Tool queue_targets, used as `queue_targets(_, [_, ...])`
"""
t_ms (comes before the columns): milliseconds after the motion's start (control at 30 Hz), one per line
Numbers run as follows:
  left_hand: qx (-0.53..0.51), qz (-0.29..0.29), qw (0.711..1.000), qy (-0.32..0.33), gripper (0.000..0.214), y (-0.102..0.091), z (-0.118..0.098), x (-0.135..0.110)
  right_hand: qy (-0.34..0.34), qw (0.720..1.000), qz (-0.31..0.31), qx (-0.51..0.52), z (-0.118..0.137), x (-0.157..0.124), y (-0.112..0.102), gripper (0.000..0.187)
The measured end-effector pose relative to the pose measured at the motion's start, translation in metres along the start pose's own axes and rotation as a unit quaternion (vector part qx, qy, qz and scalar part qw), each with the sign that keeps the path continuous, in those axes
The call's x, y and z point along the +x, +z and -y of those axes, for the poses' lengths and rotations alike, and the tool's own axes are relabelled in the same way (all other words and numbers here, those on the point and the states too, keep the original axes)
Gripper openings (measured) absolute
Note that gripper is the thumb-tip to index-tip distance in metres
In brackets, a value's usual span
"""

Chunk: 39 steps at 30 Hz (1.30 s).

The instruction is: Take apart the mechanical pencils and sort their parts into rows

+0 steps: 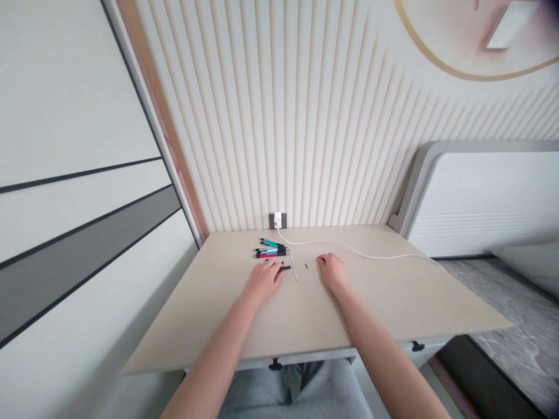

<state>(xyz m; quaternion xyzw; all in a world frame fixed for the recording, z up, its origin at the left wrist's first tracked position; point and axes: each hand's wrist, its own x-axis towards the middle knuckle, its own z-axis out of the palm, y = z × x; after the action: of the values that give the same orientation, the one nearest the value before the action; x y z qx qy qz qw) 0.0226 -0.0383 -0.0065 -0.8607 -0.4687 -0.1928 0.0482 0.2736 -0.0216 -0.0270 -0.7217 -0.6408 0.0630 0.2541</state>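
Head view: left hand [265, 280] at black-barrelled pen [286, 268], right hand [332, 271] near small dark piece [306, 266], both finger grips unclear.

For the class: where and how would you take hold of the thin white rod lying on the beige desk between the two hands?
Probably pinch the thin white rod by its near end, the right hand coming from the right. It lies flat, pointing roughly away from the person; the slim black pen at the left hand crowds its middle from the left.
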Motion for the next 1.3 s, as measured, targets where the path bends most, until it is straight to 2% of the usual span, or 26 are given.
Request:
queue_targets(267, [-0.005,-0.008,1.000,0.001,0.021,-0.003,0.000,0.000,0.002,0.999,0.005,0.032,-0.006,-0.002,-0.003,0.024])
queue_targets(1300, [-0.020,0.000,1.000,-0.019,0.022,0.000,0.001,0.001,-0.001,1.000,0.019,-0.004,0.001,-0.013,-0.012,0.026])
